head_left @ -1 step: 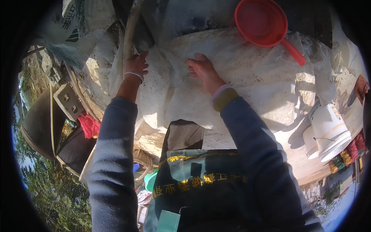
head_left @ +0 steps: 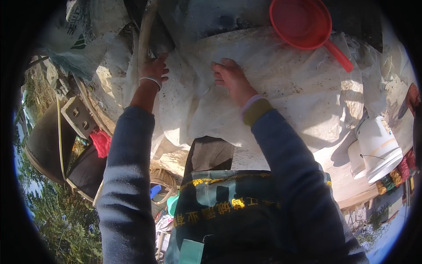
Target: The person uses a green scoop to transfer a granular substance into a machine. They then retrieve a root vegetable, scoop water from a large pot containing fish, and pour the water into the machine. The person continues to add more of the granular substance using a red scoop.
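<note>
A wrinkled, translucent plastic sheet (head_left: 263,83) covers the surface before me, with dirt specks and patches of sunlight on it. My left hand (head_left: 153,72), with a light bracelet at the wrist, is at the sheet's left part, beside the lower end of a curved wooden pole (head_left: 147,33). Its fingers are apart, and I see nothing held in them. Over the middle of the sheet is my right hand (head_left: 232,78), fingers slightly bent and spread, pointing left. Whether its fingertips touch the plastic, I cannot tell.
A red plastic ladle (head_left: 303,24) lies at the far right, its handle toward me. White buckets (head_left: 376,145) stand at the right. On the left are a perforated block (head_left: 79,116), a red cloth (head_left: 101,141) and dark rounded containers (head_left: 50,143). A wicker basket (head_left: 165,182) sits below.
The view has shifted slightly, so the ladle and buckets appear a little farther right. Both hands keep nearly the same pose.
</note>
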A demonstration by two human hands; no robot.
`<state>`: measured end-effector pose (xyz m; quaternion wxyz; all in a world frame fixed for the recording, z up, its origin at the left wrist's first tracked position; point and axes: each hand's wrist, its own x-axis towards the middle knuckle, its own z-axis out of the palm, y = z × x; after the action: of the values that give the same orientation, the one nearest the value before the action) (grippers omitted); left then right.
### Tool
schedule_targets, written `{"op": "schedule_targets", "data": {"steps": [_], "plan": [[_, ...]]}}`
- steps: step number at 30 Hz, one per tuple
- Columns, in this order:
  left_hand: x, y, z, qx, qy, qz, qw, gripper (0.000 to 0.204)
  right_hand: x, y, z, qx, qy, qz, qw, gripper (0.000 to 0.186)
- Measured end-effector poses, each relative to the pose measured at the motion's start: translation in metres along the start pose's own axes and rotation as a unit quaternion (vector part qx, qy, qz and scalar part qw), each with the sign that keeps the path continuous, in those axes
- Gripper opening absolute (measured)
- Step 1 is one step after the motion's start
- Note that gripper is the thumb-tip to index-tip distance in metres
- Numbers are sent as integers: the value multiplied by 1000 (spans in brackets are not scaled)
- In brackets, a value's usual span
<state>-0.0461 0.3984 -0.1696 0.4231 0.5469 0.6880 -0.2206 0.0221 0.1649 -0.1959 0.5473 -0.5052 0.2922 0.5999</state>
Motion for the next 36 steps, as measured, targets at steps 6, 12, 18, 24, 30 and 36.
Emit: {"op": "schedule_targets", "data": {"steps": [6, 12, 18, 24, 30, 36], "plan": [[35, 3, 24, 7, 57, -10, 998, 41, 23, 20, 6, 81, 7, 15, 997, 73], [23, 2, 35, 0, 134, 83, 988, 39, 1, 18, 25, -390, -38, -17, 920, 95], [21, 0, 32, -11, 160, 125, 979, 31, 23, 67, 45, -564, -18, -55, 824, 103], [3, 0, 18, -34, 148, 175, 973, 31, 73, 93, 55, -252, 73, -124, 957, 76], [-7, 5, 17, -96, 146, 168, 970, 26, 95, 68, 57, 214, 25, -101, 971, 64], [-5, 1, 14, -90, 152, 173, 969, 24, 130, 20, 51, 365, -52, -152, 917, 27]]}}
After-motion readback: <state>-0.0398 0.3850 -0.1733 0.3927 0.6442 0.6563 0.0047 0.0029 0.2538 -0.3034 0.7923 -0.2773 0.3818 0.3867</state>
